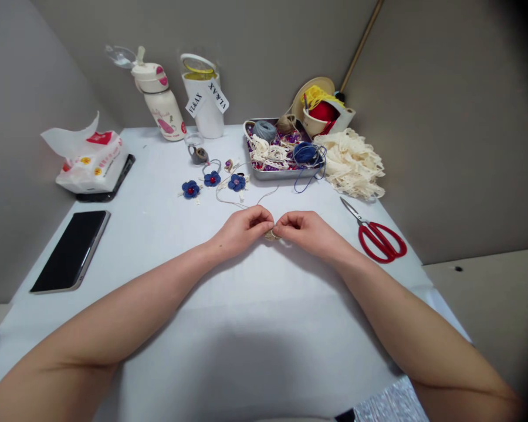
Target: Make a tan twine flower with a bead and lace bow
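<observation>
My left hand (244, 230) and my right hand (303, 231) meet at the middle of the white table, fingertips pinched together. Between them a small coil of tan cord (271, 235) shows, partly hidden by my fingers. A thin cream cord (242, 202) curves across the table just above my left hand, and I cannot tell whether it joins the coil. Farther up lie three blue fabric flowers (212, 179) with red centres and cream lace bits. Red-handled scissors (378, 240) lie to the right of my right hand.
A metal tray (253, 173) holds yarn balls, lace and beads, beside a heap of cream lace (351, 165). A white bottle (162, 105), white cup (206, 114), tissue pack (90, 167) and black phone (70, 251) stand around the table. Grey walls enclose it.
</observation>
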The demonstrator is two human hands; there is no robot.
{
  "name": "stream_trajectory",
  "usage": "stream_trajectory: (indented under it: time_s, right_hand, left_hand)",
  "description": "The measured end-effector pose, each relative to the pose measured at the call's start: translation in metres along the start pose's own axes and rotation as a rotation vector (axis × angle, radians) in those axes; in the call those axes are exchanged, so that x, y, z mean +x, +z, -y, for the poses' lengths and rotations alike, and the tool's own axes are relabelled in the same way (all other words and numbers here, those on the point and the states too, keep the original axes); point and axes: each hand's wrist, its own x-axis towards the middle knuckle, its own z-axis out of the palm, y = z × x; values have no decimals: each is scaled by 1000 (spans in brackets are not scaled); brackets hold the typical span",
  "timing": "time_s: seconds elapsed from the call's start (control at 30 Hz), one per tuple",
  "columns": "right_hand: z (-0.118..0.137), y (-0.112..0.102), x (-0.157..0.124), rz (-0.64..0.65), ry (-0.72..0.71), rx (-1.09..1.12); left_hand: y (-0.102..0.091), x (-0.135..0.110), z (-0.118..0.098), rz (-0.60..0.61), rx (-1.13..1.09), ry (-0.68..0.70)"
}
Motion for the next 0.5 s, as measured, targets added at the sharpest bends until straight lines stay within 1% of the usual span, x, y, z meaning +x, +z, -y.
stream_trajectory:
  time_s: [0.1,0.3,0.4,0.5]
  right_hand:
    - [-1,3,0,-48,-10,17]
    - [2,6,0,-198,0,50]
    - [3,7,0,-280,-10,85]
    - [3,10,0,-317,-32,106]
  left_hand:
    - [1,1,1,-14,-106,-25]
    - [3,3,0,-99,-427,-156]
    - [4,2,-1,-118,-492,-224]
    - [7,1,-3,-98,-511,-271]
